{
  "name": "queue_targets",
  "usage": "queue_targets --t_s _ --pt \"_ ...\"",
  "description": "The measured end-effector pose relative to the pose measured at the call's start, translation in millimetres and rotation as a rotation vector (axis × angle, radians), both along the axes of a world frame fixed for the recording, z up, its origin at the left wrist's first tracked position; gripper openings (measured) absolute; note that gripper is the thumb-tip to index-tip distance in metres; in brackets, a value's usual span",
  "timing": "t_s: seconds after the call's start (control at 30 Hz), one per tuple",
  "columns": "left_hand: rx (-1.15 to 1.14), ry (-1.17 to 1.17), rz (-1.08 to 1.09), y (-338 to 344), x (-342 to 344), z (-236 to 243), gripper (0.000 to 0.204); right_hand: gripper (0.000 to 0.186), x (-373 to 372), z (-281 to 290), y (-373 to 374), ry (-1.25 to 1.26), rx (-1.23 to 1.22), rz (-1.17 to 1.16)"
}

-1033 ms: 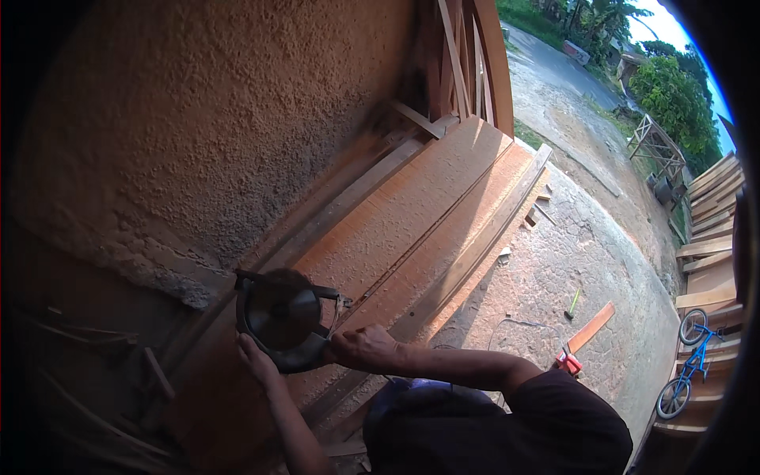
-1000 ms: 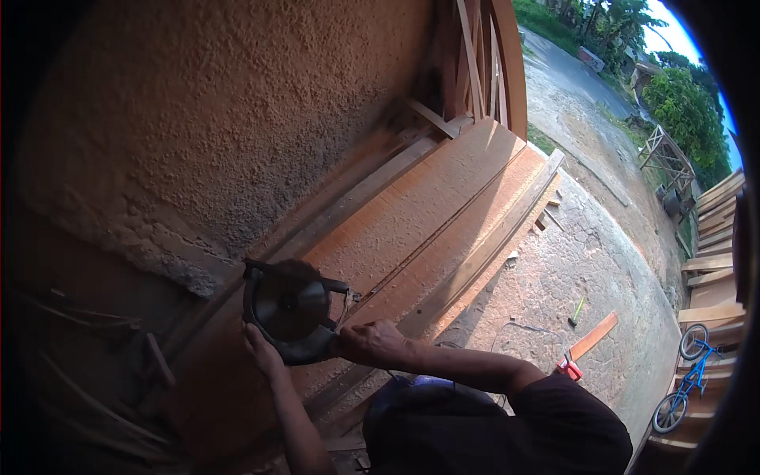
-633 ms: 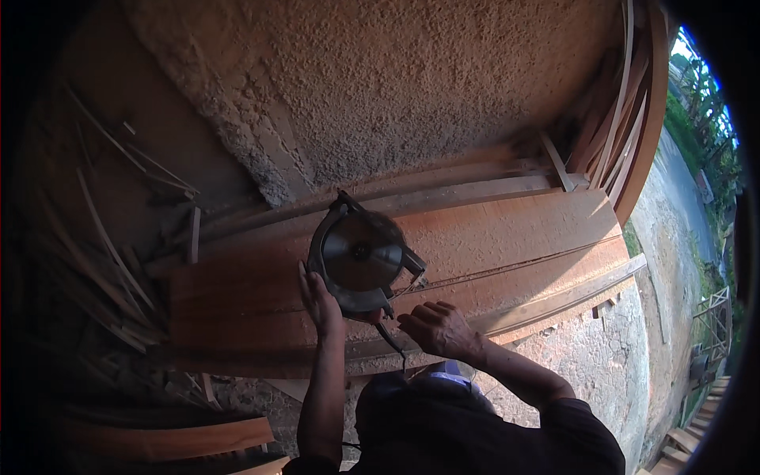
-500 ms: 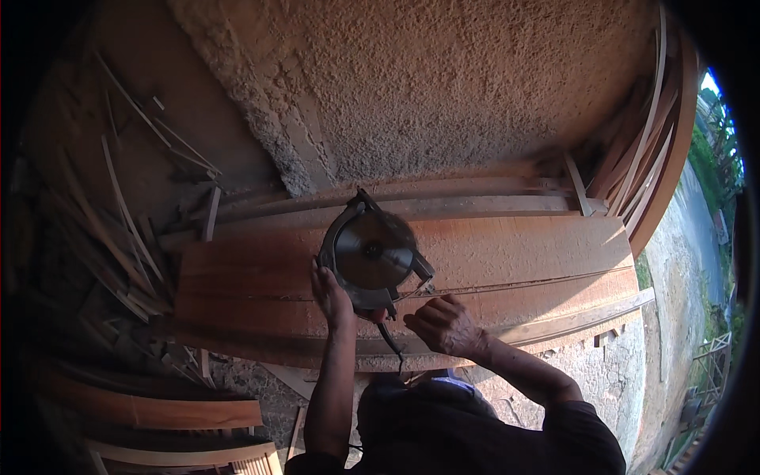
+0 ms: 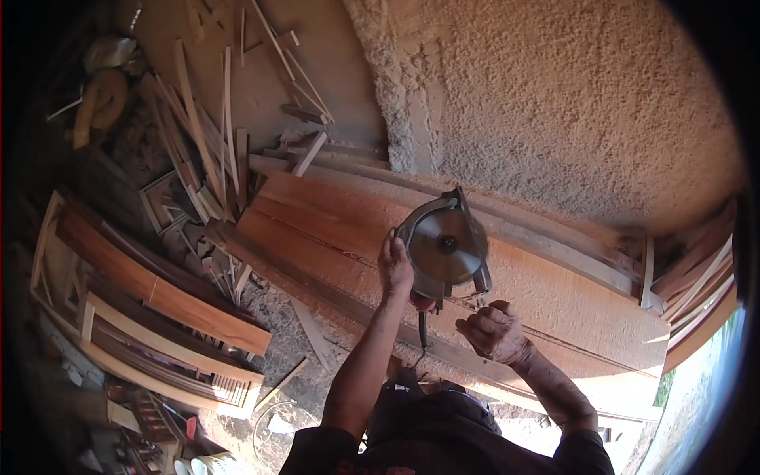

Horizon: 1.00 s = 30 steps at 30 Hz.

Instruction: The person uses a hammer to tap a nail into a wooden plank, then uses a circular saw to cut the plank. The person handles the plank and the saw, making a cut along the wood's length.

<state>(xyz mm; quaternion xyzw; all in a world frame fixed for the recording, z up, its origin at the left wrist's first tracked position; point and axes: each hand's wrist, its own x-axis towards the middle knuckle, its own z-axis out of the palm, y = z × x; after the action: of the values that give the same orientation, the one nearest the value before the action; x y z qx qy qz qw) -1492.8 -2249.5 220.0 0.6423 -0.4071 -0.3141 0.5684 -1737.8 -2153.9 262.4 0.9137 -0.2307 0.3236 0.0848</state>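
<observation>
Head view: the right hand [image 5: 492,331] is no longer meeting the lower edge of the circular saw [image 5: 446,245] as it was a second ago, so the left hand [image 5: 395,267] is apparently supporting the tool alone. Its fingers are gripping the saw's left edge, and the blade [image 5: 463,255] is facing upward over the boards [image 5: 578,310]. Just below and right of the saw, the right fingers are curling closed; I am not seeing whether they are enclosing anything.
</observation>
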Motion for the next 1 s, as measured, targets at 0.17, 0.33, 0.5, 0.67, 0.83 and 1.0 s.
queue_targets --t_s 0.17,0.33,0.5,0.67,0.83,1.0 --pt "0.026 0.037 0.016 0 -5 5 0.048 0.034 -6 0 -10 -0.019 -0.032 0.015" --pt "-0.039 0.020 0.057 -3 -8 3 0.047 0.031 -8 5 -24 -0.020 -0.068 0.034" --pt "-0.058 0.002 0.060 -3 -6 -3 0.046 0.033 -9 6 -36 0.022 -0.103 0.049" --pt "-0.066 -0.020 0.072 -3 -7 -3 0.047 0.033 -11 3 -44 0.037 -0.117 0.073" --pt "-0.030 -0.046 0.089 -3 -6 -2 0.049 0.032 -12 5 -49 0.026 -0.115 0.103" --pt "-0.038 -0.063 0.103 -4 -5 -8 0.048 0.031 -12 3 -55 0.012 -0.115 0.125"
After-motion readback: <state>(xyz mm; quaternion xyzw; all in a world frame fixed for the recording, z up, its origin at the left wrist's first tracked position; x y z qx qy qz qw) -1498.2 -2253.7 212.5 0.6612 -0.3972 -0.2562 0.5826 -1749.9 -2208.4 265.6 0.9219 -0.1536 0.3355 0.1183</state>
